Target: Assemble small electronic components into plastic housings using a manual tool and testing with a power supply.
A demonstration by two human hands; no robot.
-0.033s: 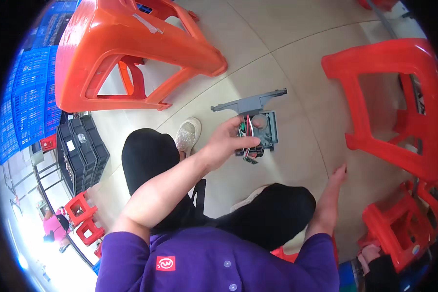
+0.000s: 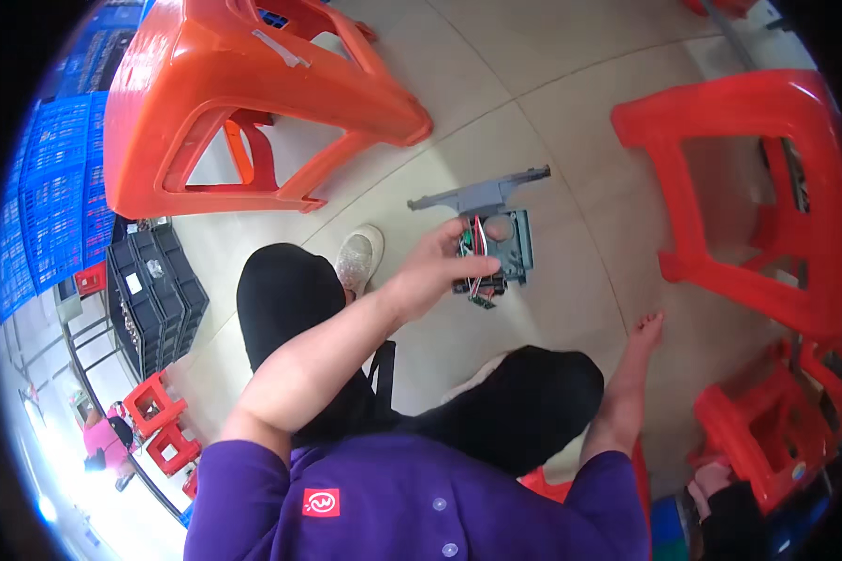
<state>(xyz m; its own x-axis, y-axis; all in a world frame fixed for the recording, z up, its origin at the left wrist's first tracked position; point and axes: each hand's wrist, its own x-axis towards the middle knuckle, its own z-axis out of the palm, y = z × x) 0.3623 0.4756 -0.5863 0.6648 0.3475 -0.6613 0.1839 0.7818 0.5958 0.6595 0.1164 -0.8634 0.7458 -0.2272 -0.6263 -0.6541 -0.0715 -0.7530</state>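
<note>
My left hand (image 2: 440,265) grips a grey plastic housing (image 2: 522,245) by its left side, thumb on top. Inside the housing lie a green circuit board, thin red and white wires (image 2: 481,245) and a round part (image 2: 500,227). A small board (image 2: 483,302) hangs at its lower edge. From the housing's far side stretches a long grey bar-shaped piece (image 2: 480,195). Away to the right, past my knee, my right hand (image 2: 646,329) hangs apart from the housing with fingers curled together; anything in them is hidden or too small to make out.
A large orange stool (image 2: 243,84) stands at far left, a red stool (image 2: 683,201) at right. Blue crates (image 2: 51,187) and dark grey bins (image 2: 159,290) are stacked at left. Another person's hand (image 2: 711,477) rests beside a red stool (image 2: 762,439) at lower right. Tiled floor (image 2: 561,122) lies below.
My right hand has shifted slightly left and its fingers have turned. My left hand keeps its grip on the housing, almost unmoved; the whole view has shifted a little.
</note>
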